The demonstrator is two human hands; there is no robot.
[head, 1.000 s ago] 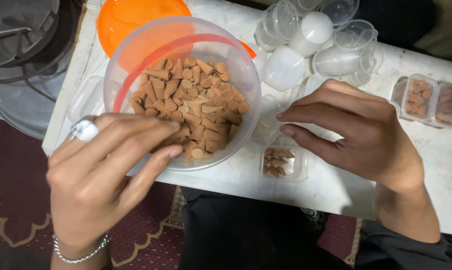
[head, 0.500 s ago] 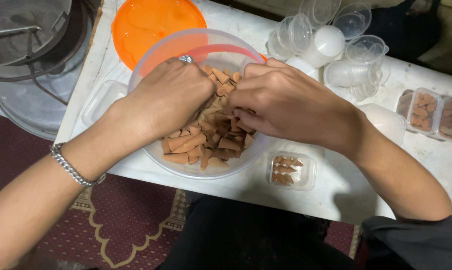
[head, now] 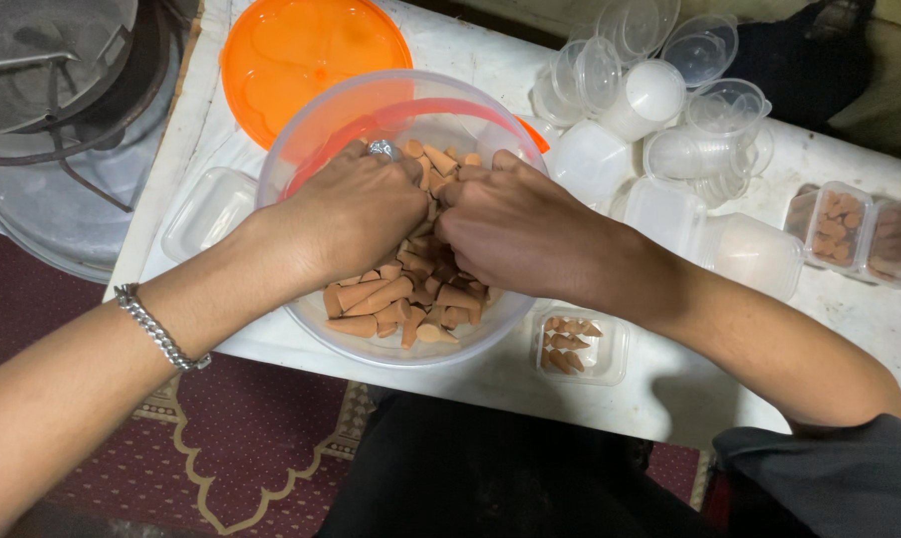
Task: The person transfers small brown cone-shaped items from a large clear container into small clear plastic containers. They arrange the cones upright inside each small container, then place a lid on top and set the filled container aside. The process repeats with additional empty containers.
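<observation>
A clear round plastic bowl [head: 316, 139] on the white table holds several small brown cones [head: 390, 299]. Both hands are inside it, side by side, knuckles up. My left hand [head: 356, 214], with a ring and a chain bracelet on the wrist, has its fingers curled down into the cones. Touching it on the right, my right hand [head: 515, 229] curls into the pile too. Whether either hand holds cones is hidden by the fingers. A small clear box [head: 580, 344] with a few cones sits right of the bowl, near the table's front edge.
An orange round lid [head: 291, 50] lies behind the bowl. Empty clear cups and small boxes [head: 659, 110] crowd the back right. Filled small boxes [head: 834, 224] stand at far right. An empty clear box [head: 206, 209] lies left of the bowl. A metal vessel [head: 42, 120] is off the table's left.
One second ago both hands were above the table in front of the bowl. They went into the bowl and now dig closer together in the cones.
</observation>
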